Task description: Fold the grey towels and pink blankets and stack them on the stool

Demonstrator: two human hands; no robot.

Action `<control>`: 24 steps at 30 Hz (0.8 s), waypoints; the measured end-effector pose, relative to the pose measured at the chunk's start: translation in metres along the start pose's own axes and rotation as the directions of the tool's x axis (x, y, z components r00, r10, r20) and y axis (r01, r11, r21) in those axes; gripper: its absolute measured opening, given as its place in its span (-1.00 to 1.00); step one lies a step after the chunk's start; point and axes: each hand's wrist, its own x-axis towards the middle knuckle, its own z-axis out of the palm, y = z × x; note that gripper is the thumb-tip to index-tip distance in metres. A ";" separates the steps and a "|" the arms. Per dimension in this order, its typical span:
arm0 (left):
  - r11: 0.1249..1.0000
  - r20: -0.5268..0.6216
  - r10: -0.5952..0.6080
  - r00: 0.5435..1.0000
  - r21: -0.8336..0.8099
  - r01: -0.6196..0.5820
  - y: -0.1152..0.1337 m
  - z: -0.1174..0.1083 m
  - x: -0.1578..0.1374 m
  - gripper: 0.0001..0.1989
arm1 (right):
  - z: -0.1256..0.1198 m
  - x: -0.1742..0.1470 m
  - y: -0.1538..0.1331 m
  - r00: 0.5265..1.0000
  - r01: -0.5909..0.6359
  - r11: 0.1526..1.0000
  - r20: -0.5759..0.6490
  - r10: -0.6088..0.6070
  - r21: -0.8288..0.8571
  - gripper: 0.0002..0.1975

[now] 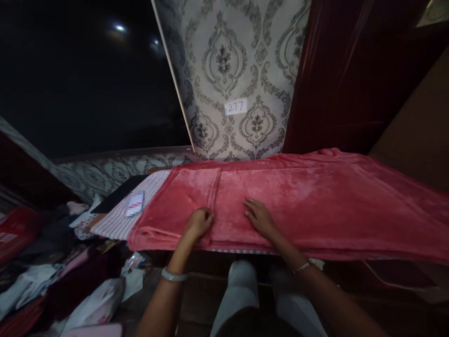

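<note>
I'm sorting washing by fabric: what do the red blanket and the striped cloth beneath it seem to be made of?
Red blanket: probably plush synthetic fleece; the soft sheen and pale, brushed-looking patches suggest a raised nap.
Striped cloth: perhaps woven cotton or a blend; it looks flat and matte, without visible pile, but its fibre can't be told.

Striped cloth-covered surface point(114, 225), red blanket point(298, 210) laid lengthwise, left end folded over, blurred rectangular item point(135, 204) beside it.

Black screen point(87, 89): is showing two bright reflections point(119, 28)
Patterned wall point(224, 56): is bearing a paper slip point(236, 106) reading "277"
Dark red panel point(343, 75): is gleaming beside the wall
Striped cloth point(112, 224): is lying beneath a blurred packet point(135, 204)
White bag point(100, 299): is lying among cluttered fabrics point(75, 285)
</note>
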 end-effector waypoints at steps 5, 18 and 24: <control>0.994 -0.190 0.096 0.977 0.067 -0.085 -0.010 -0.026 0.042 -0.51 | 0.002 0.002 -0.005 1.000 -0.020 1.000 0.000 0.020 -0.005 -0.61; 0.985 0.107 0.079 0.991 0.143 -0.094 -0.009 0.020 0.075 -0.35 | 0.004 0.001 -0.008 0.999 -0.032 0.999 0.009 0.033 -0.029 -0.59; 0.985 0.062 0.069 0.996 0.153 -0.078 0.012 0.006 0.114 -0.29 | 0.006 -0.001 -0.006 1.000 -0.024 1.000 -0.007 0.023 -0.017 -0.59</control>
